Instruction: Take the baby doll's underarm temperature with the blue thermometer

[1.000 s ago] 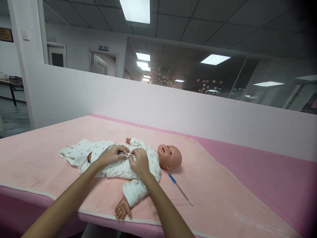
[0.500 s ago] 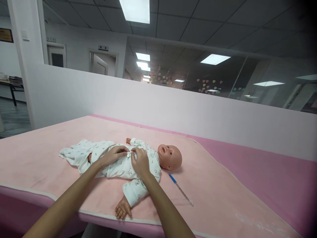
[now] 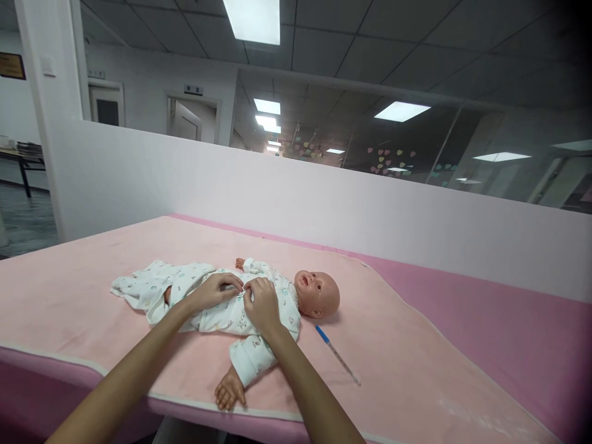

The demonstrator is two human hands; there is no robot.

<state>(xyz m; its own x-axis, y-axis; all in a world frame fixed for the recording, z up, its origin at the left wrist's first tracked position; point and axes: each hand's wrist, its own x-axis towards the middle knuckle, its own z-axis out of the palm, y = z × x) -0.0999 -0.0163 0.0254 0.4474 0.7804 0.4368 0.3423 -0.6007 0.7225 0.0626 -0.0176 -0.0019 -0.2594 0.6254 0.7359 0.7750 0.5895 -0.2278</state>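
Observation:
A baby doll (image 3: 319, 293) lies on its back, head to the right, dressed in a white printed romper (image 3: 217, 319). Over the doll's chest, my left hand (image 3: 215, 291) and my right hand (image 3: 262, 302) almost meet at the fingertips. Both pinch the front of the romper, where a small bit of white cloth shows between them. The fingers hide whatever fastener may be there. One doll arm points toward me, its hand (image 3: 230, 390) near the front edge, while the other small hand (image 3: 240, 263) shows on the far side.
A blue-capped pen (image 3: 337, 354) lies right of the doll, beside my right forearm. Under everything spreads a pale pink mat (image 3: 416, 370) with a white-trimmed edge over a darker pink cover (image 3: 522, 314). A low white partition (image 3: 324, 203) with glass above stands behind.
My fingertips have drawn slightly closer together at the romper's front, and less of the cloth between them shows. The doll and the pen stay where they were.

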